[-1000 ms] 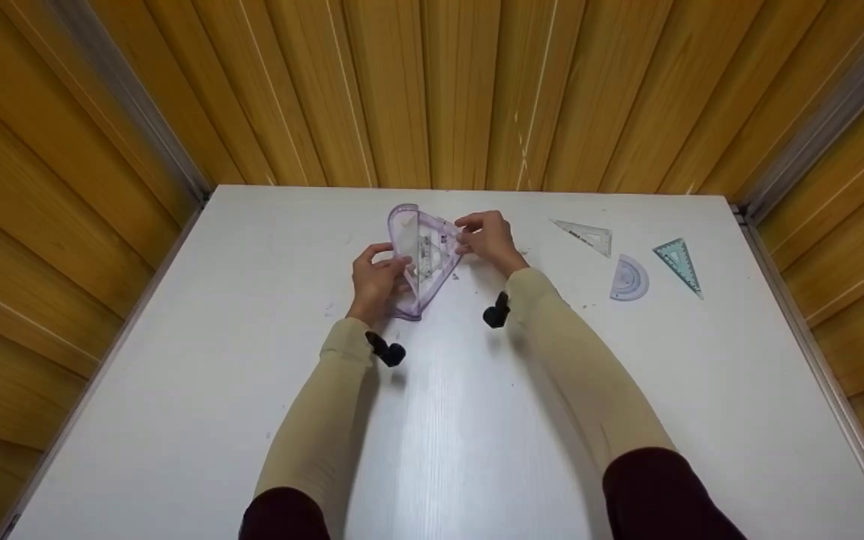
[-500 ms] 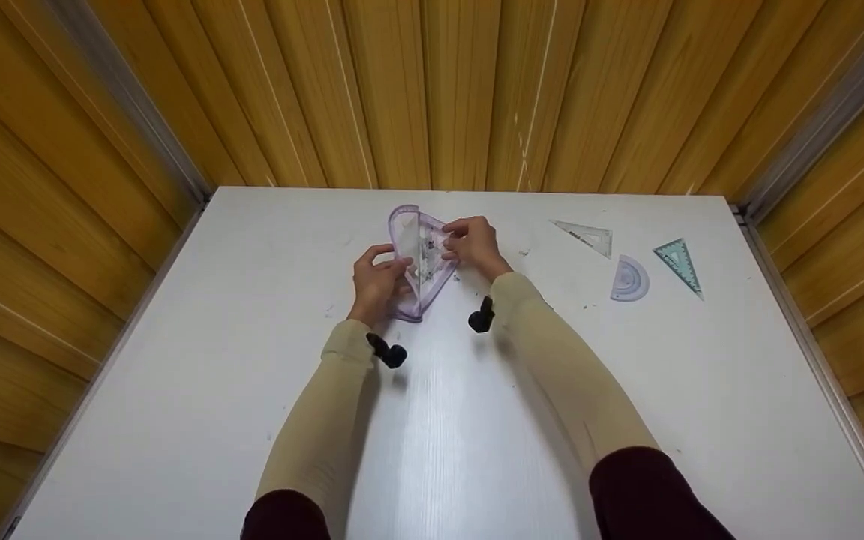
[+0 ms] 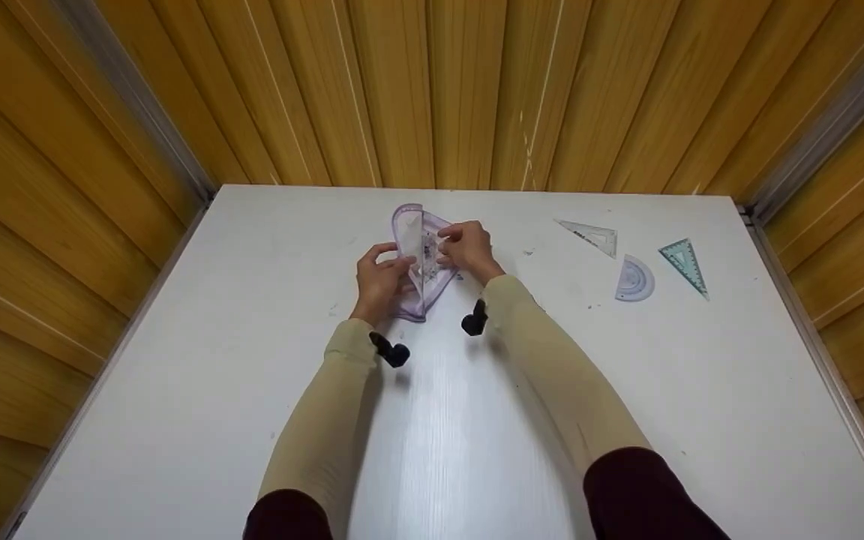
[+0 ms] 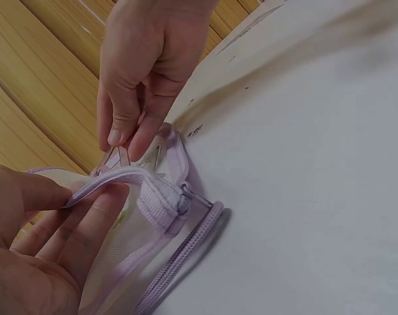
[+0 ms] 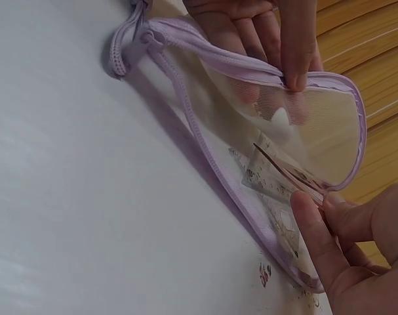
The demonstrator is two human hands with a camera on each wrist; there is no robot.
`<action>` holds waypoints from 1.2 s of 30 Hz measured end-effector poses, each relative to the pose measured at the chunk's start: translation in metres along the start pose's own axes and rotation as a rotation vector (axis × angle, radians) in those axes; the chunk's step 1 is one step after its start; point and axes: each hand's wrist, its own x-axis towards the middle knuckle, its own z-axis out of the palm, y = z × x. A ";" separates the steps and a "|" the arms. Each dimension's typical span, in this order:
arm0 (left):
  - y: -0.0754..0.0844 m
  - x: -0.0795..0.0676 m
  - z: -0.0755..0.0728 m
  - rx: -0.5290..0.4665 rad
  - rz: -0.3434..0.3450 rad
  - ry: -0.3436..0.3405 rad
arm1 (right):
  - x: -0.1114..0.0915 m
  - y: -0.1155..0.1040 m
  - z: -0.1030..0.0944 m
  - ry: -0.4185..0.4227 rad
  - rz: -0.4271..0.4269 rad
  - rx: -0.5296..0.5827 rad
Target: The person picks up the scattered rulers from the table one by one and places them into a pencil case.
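A see-through mesh pouch with lilac zip edging [image 3: 407, 217] sits on the white table, its mouth spread apart. My left hand [image 3: 381, 281] pinches the raised zip edge [image 5: 251, 69] between thumb and fingers. Opposite it, my right hand [image 3: 468, 247] reaches to the pouch mouth. Between its thumb and fingers is a thin, clear plastic piece [image 5: 277, 162], seen nearly edge-on, its kind not readable. Inside the pouch lies a clear set square or ruler [image 5: 261, 177] with printed marks, partly covered by the mesh and the held piece.
To the right on the table [image 3: 432, 450] lie a clear set square [image 3: 593, 236], a bluish protractor [image 3: 634, 280] and a teal set square [image 3: 685, 264]. Wood-look panels [image 3: 462, 90] stand behind the table's far edge.
My right hand has moved left, from the pouch's right edge in over its mouth, with the clear piece. My left hand keeps its hold on the zip edge.
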 end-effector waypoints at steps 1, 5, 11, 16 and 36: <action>0.000 0.001 0.000 -0.010 0.002 -0.007 | 0.000 0.000 0.001 0.008 -0.006 -0.011; 0.001 0.003 0.000 -0.001 0.009 -0.013 | 0.000 -0.001 0.003 0.026 -0.024 -0.037; 0.002 0.002 0.001 0.028 0.004 -0.013 | 0.000 -0.001 0.003 0.014 -0.010 -0.031; 0.001 0.001 0.001 0.041 0.011 -0.004 | 0.000 0.001 0.003 0.009 0.013 -0.030; 0.000 -0.001 -0.004 0.035 -0.002 0.006 | -0.004 0.001 0.008 0.018 -0.004 -0.028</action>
